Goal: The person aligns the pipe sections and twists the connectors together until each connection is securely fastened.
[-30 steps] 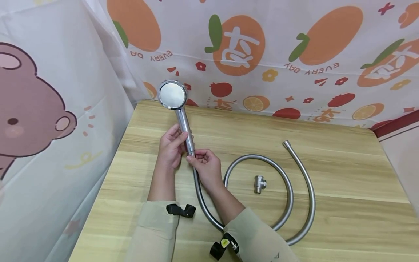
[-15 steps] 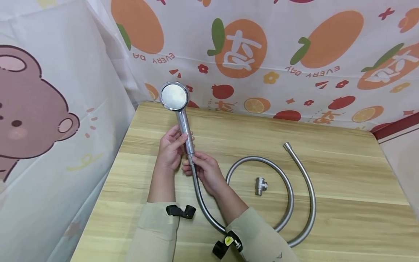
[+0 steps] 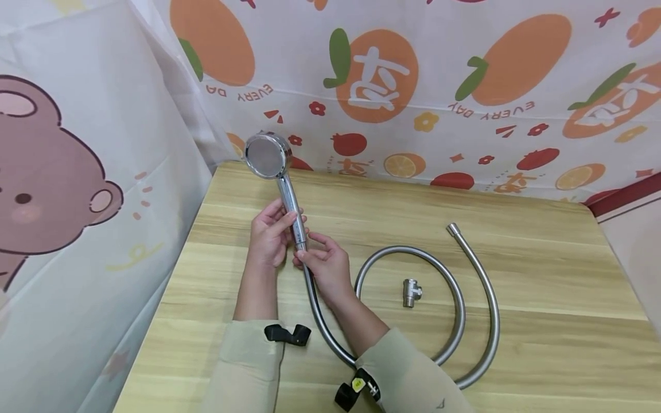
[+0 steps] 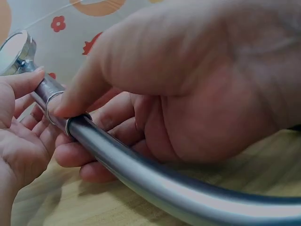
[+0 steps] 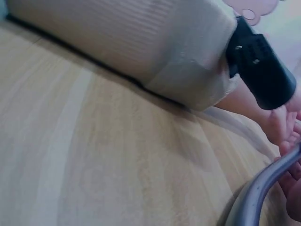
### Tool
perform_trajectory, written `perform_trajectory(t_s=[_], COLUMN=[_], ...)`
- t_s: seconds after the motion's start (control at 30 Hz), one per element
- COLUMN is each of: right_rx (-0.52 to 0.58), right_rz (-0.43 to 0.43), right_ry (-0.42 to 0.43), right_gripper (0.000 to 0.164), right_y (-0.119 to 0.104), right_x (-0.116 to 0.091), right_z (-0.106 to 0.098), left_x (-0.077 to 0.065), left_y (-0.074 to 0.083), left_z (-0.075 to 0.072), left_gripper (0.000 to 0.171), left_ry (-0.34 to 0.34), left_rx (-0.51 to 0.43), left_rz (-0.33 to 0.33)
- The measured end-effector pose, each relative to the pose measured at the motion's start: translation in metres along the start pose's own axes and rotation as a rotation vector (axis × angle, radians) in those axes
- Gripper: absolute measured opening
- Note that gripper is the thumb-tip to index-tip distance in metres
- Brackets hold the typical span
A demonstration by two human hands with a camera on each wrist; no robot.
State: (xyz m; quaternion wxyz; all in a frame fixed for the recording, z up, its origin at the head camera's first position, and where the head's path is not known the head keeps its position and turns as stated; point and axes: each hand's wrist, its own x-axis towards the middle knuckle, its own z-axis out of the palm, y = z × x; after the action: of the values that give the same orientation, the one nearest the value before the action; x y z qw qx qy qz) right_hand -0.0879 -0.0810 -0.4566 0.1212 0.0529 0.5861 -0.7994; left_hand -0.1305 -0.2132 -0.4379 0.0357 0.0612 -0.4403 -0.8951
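A chrome hand shower [image 3: 290, 206] is held up at a slant over the table's left part, its round head [image 3: 268, 156] at the top. My left hand [image 3: 268, 234] grips its handle, thumb across the front. Just below, my right hand [image 3: 326, 267] pinches the metal end nut of the grey shower hose [image 3: 322, 330] at the handle's bottom. In the left wrist view, the right hand's [image 4: 188, 84] thumb presses on this collar, its other fingers under the hose. The right wrist view catches only parts of both hands at its right edge, beside the hose [image 5: 263, 183].
The hose's other end [image 3: 453, 229] lies loose to the right, past a wide loop. Inside the loop is a small chrome tee fitting [image 3: 411, 293]. A printed cloth [image 3: 382, 137] hangs behind the wooden table [image 3: 558, 287], and another cloth [image 3: 155, 143] at the left.
The shower head has turned about its handle, its face now angled more to the left. My right fingers have shifted their hold on the hose nut; my left hand stays on the handle.
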Motion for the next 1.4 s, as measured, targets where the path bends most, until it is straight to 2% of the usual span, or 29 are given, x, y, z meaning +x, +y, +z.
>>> perform_trajectory(t_s=[0.13, 0.2, 0.3, 0.43, 0.53, 0.63, 0.73, 0.87, 1.0, 1.17, 1.3, 1.4], right_rx=[-0.090, -0.089, 0.023, 0.262, 0.378, 0.415, 0.358, 0.217, 0.094, -0.041, -0.100, -0.109], right_rz=[-0.020, 0.010, 0.126, 0.301, 0.326, 0.292, 0.246, 0.189, 0.142, 0.093, 0.066, 0.077], right_ry=[0.057, 0.022, -0.155, -0.495, -0.663, -0.710, -0.662, -0.511, -0.349, -0.163, -0.069, -0.033], right_gripper=[0.044, 0.041, 0.032, 0.028, 0.031, 0.032, 0.031, 0.036, 0.041, 0.036, 0.028, 0.022], right_y=[0.000, -0.001, -0.003, -0.008, -0.010, -0.010, -0.006, -0.002, 0.000, 0.002, 0.005, 0.006], right_x=[-0.001, 0.000, 0.002, 0.002, 0.002, 0.001, 0.001, 0.003, 0.002, 0.001, 0.001, 0.000], right_z=[0.002, 0.001, -0.006, -0.015, -0.018, -0.021, -0.021, -0.016, -0.008, 0.000, 0.003, 0.005], left_x=[0.000, 0.000, 0.000, 0.001, 0.001, 0.002, 0.003, 0.002, 0.000, -0.001, -0.001, -0.001], left_y=[-0.001, -0.002, -0.002, -0.001, 0.002, 0.004, 0.005, 0.006, 0.006, 0.004, -0.002, -0.007], left_z=[0.003, 0.003, 0.001, -0.004, -0.006, -0.007, -0.008, -0.004, 0.002, 0.008, 0.015, 0.019], left_gripper=[0.040, 0.043, 0.042, 0.040, 0.040, 0.038, 0.035, 0.031, 0.026, 0.026, 0.035, 0.037], left_ry=[0.048, 0.044, -0.019, -0.188, -0.328, -0.397, -0.366, -0.234, -0.094, 0.040, 0.123, 0.184], left_rx=[0.047, 0.057, 0.018, -0.100, -0.184, -0.220, -0.216, -0.159, -0.054, 0.073, 0.169, 0.253], left_rz=[-0.010, -0.022, -0.054, -0.094, -0.127, -0.163, -0.163, -0.126, -0.101, -0.079, -0.035, 0.011])
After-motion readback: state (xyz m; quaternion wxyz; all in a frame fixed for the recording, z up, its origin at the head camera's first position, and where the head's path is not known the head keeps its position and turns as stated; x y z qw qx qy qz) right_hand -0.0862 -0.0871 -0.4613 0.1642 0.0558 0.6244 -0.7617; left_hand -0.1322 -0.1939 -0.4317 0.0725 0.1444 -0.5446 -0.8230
